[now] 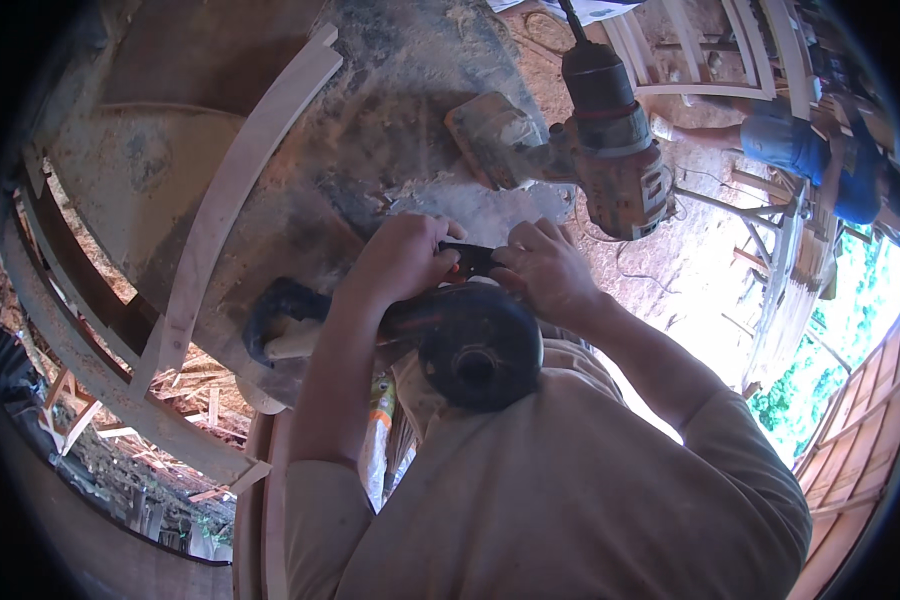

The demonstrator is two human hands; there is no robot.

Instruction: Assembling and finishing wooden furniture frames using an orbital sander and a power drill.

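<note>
Close in front of my chest, my left hand point(405, 255) and my right hand point(545, 265) pinch a small flat black piece point(478, 261) from its two ends. An orange spot shows on it by my left fingers; its exact kind I cannot make out. Just below, a round black power-tool body point(480, 350) rests against my shirt, partly under my left wrist. Beyond my right hand, on the dusty tabletop point(390, 120), lies a cordless drill point(618, 140) with a long bit, its battery base point(492, 140) toward the middle.
Left of my hands is a black curved object point(280, 315) with a pale stick-like part. A curved wooden strip point(235, 190) crosses the table's left side. Wooden frames point(700, 50) stand at the far right, near another person in blue point(850, 165). Wood scraps point(205, 400) lie below left.
</note>
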